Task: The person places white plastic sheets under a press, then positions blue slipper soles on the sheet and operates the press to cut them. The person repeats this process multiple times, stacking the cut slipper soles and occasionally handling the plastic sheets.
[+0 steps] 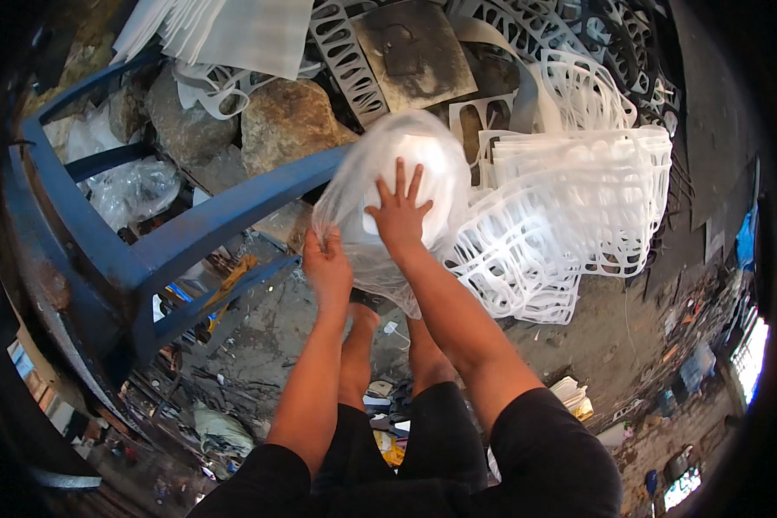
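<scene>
In front of me stands a clear plastic bag (pixel 345 203) with a stack of white sheet pieces (pixel 440 186) inside it. My right hand (pixel 400 211) lies over the stack with its fingers spread; the film makes it hard to tell whether the hand is inside the bag or on top. At the bag's near left edge, my left hand (pixel 326 263) pinches the film between thumb and fingers. The bag's lower part hangs loose above my feet.
A blue metal frame (pixel 233 211) reaches in from the left beside the bag. White cut-out sheet scraps (pixel 570 198) are heaped to the right. Large stones (pixel 289 125) and a pile of white sheets (pixel 250 34) lie beyond the frame. Debris covers the ground around my feet.
</scene>
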